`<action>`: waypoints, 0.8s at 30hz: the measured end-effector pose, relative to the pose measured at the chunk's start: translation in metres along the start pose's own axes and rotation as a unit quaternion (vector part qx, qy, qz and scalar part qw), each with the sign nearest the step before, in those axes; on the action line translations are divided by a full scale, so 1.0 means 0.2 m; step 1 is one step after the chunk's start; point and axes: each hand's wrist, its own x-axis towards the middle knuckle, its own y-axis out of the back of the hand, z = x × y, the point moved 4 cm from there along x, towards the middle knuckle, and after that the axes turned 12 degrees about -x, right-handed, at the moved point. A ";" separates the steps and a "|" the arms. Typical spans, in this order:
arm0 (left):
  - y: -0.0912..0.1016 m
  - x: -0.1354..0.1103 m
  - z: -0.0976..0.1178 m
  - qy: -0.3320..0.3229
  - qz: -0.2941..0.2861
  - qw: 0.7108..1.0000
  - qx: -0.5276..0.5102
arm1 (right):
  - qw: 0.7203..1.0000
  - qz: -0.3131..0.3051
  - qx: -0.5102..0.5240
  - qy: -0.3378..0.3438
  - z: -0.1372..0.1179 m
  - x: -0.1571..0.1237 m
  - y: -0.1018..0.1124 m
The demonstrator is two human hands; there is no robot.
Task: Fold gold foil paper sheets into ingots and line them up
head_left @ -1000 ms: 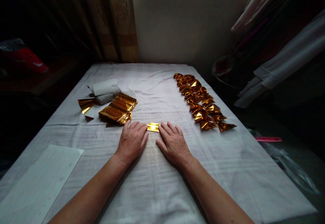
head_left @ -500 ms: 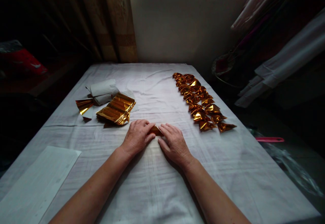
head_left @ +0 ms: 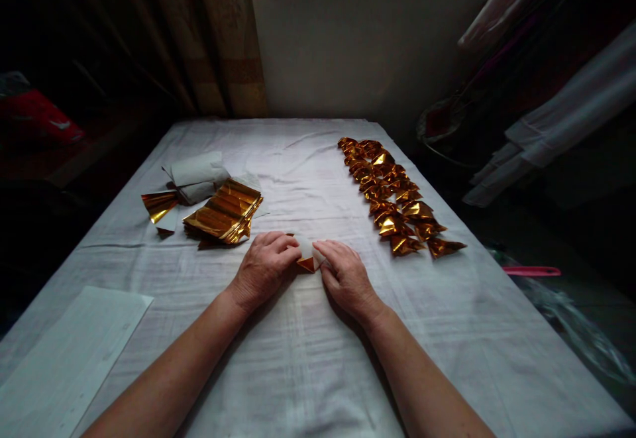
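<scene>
Between my two hands is a partly folded sheet of gold foil paper [head_left: 307,264], its white back showing along with a gold folded edge toward me. My left hand [head_left: 268,266] is closed on its left side, fingers bent over it. On the opposite side my right hand [head_left: 348,275] grips the paper, thumb tucked under the fingers. A stack of gold foil sheets [head_left: 224,211] lies just beyond my left hand. To the right, folded gold foil pieces [head_left: 392,226] stand in two rows running away from me.
White crumpled paper [head_left: 199,173] and a loose gold sheet [head_left: 158,207] lie left of the stack. A flat white sheet [head_left: 74,352] rests at the near left of the cloth-covered table [head_left: 298,372]. Past the right edge are a pink handle [head_left: 531,270] and hanging clothes [head_left: 556,126].
The paper between my hands has been partly opened, so its white side now shows where gold did. My right hand has curled more. The view has tilted slightly downward.
</scene>
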 end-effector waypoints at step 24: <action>-0.06 -0.11 -0.03 0.100 0.036 0.986 -0.125 | 0.997 0.017 0.031 0.065 -0.09 0.02 0.00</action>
